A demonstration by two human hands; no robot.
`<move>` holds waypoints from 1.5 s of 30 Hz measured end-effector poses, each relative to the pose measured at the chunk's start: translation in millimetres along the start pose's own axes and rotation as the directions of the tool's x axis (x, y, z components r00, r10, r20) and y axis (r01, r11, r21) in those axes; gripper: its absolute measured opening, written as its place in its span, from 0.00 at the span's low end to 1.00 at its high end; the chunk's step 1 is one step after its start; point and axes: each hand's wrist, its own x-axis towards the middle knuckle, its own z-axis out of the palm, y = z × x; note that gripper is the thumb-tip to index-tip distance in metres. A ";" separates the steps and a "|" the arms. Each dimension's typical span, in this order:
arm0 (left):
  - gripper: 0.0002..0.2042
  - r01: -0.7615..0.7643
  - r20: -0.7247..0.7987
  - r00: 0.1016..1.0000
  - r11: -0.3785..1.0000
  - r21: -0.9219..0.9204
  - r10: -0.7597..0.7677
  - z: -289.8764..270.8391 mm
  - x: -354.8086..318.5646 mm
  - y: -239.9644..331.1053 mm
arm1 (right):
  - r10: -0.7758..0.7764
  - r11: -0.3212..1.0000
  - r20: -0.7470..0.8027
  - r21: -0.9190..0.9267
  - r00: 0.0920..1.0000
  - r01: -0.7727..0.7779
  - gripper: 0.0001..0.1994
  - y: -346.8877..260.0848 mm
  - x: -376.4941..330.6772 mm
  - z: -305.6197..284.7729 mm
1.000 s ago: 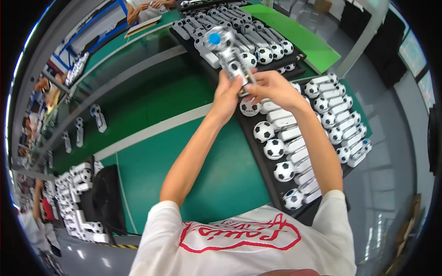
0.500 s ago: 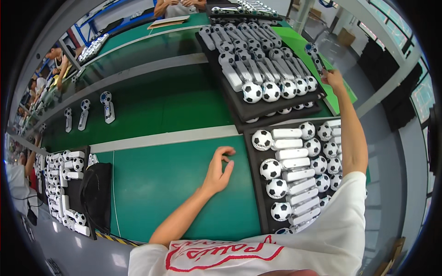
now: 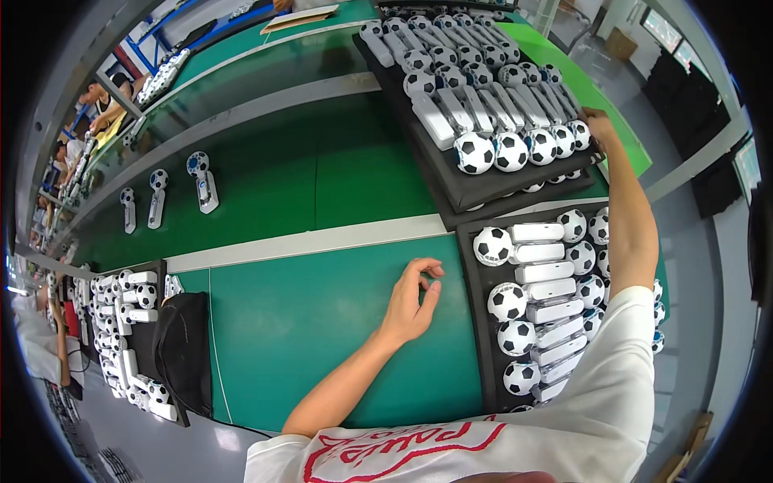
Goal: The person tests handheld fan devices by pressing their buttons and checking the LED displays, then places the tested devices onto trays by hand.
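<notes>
My left hand (image 3: 412, 304) hovers over the green work surface (image 3: 322, 330), fingers loosely curled and thumb apart, with nothing in it. At the far right, my right hand (image 3: 598, 127) is closed at the right edge of the raised black tray (image 3: 475, 191). Its fingers meet the handle end of the outermost soccer-ball device (image 3: 562, 88), a ball head on a slim handle; the fingertips are partly hidden. Rows of similar devices (image 3: 510, 151) fill that tray. Below it, a second black tray (image 3: 475, 302) holds more ball-headed devices with white handles (image 3: 549, 270), partly covered by my right arm.
A light green board (image 3: 628, 137) lies beyond the raised tray. Three devices (image 3: 203, 181) lie on the dark green strip at left. Another filled tray (image 3: 181, 414) and a black cloth-like piece (image 3: 183, 346) are at the left end. Other people (image 3: 105, 105) work at far left.
My right hand has brought the device from over the light green board to the raised tray's right edge. The view has shifted; my left hand keeps much the same pose.
</notes>
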 end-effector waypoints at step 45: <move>0.11 0.064 -0.015 0.998 0.996 -0.066 -0.065 -3.5 1.2 0.3 | -0.134 0.987 0.247 -0.058 0.960 0.153 0.16 -101.2 22.0 28.6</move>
